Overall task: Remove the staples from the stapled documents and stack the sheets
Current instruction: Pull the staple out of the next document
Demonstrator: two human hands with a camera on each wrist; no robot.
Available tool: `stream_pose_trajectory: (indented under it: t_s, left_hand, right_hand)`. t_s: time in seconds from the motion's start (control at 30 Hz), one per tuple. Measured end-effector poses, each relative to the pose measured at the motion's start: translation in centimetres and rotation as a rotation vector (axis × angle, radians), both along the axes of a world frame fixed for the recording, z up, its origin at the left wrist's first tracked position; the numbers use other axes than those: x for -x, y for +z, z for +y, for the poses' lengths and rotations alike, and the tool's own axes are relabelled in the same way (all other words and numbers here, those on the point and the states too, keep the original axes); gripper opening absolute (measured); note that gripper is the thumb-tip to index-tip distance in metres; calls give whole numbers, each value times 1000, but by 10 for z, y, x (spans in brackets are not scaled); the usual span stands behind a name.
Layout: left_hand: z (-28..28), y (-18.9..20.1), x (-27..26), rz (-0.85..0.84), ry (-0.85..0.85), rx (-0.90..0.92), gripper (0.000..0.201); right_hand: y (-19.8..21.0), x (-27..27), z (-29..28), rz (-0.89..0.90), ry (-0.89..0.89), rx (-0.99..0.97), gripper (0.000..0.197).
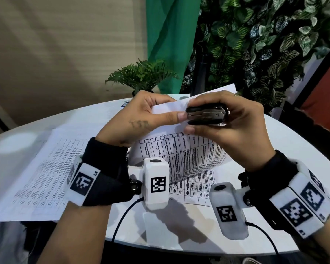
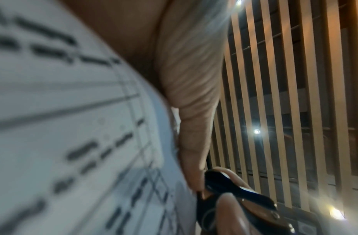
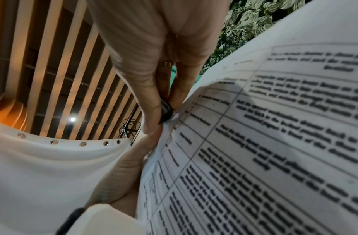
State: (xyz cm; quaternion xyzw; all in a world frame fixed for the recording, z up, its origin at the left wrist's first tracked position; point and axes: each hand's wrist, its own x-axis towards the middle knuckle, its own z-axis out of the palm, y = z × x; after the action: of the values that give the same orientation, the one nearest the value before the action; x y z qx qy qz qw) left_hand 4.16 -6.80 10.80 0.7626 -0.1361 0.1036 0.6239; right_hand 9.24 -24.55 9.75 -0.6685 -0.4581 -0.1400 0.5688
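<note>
I hold a stapled document [image 1: 181, 149] with printed tables lifted off the white table [image 1: 286, 153], bent upward toward me. My left hand [image 1: 151, 113] pinches its top corner, thumb on the near face. My right hand [image 1: 217, 119] grips a black and metal staple remover [image 1: 206, 115], fingers above and thumb below, its jaws at the paper corner next to my left thumb. The staple itself is hidden. In the left wrist view the remover [image 2: 240, 206] shows beside the sheet [image 2: 73, 127]. In the right wrist view the remover [image 3: 166, 111] touches the paper edge [image 3: 254, 143].
A loose printed sheet [image 1: 40, 168] lies flat on the table's left side. Another sheet [image 1: 194, 189] lies under the lifted document. A small potted fern [image 1: 141, 75] stands at the table's far edge, with a green curtain [image 1: 170, 35] and leafy wall [image 1: 265, 35] behind.
</note>
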Motion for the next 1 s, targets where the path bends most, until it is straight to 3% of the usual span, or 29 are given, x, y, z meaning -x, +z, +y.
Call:
stream_pose_trajectory:
  t_s: [0.13, 0.23, 0.33, 0.43, 0.6, 0.87, 1.0]
  left_hand:
    - [-4, 2, 3, -10, 71, -1, 6]
    - [-7, 2, 1, -55, 181, -94, 11]
    - [-10, 1, -2, -79, 265, -169, 20]
    - [-3, -2, -3, -93, 389, -242, 14]
    - [4, -2, 1, -80, 422, -215, 18]
    - [2, -3, -4, -96, 479, -232, 7]
    - [5, 0, -1, -47, 379, -211, 5]
  right_hand:
    - [0, 1, 3, 85, 24, -41, 35]
    - [1, 2, 5, 51, -49, -39, 34]
    - [0, 5, 7, -171, -228, 30, 28]
    - [-4, 0, 0, -421, -487, 71, 22]
    - [-10, -6, -25, -138, -500, 51, 25]
    - [-42, -11, -38, 298, -489, 320, 34]
    - [-34, -15, -42, 565, -230, 150, 47]
